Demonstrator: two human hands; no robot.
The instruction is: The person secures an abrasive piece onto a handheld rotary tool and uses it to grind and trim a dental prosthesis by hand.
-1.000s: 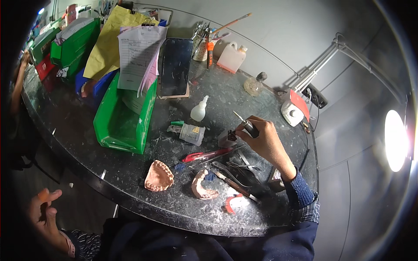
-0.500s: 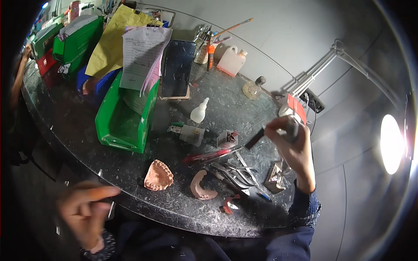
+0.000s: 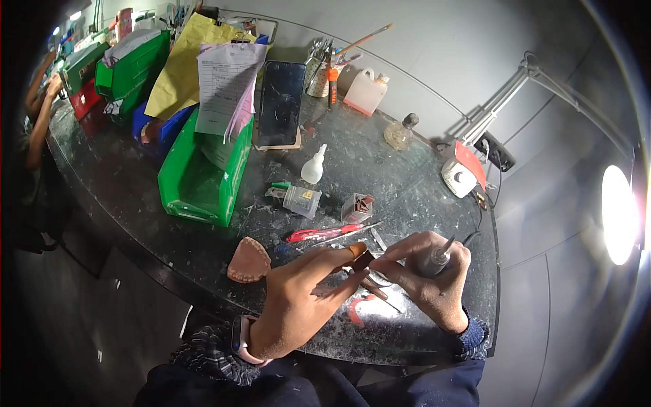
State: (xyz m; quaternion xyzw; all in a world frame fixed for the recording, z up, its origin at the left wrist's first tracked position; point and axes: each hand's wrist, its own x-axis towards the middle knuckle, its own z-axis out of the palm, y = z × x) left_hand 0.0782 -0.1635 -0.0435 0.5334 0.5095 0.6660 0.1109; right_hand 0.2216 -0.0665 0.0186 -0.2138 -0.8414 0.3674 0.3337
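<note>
Head view shows the left hand (image 3: 298,298), which half a second ago was a blur over the near edge, now brought in over the desk (image 3: 325,339) to meet the right hand (image 3: 437,288). Its grip, with an orange band (image 3: 354,250) around one finger, has come together on a dark brown strip (image 3: 363,261), held between fingertip and thumb. That strip was in the right hand alone in the previous frame, out near the dial box (image 3: 459,180); it now lies between the two hands, low over the near part of the desk. The right hand has dropped nearer the person, finger and thumb at the strip's other end, and its grip stays wrapped around a metal handpiece (image 3: 434,260), tip upward. Beside the left hand, the pink dental model (image 3: 249,260) keeps its place, but the horseshoe-shaped piece near it is now hidden behind that hand. The small clear box (image 3: 357,209) of brown strips, the red pen (image 3: 317,234) and the green bin (image 3: 203,193) have stayed put.
</note>
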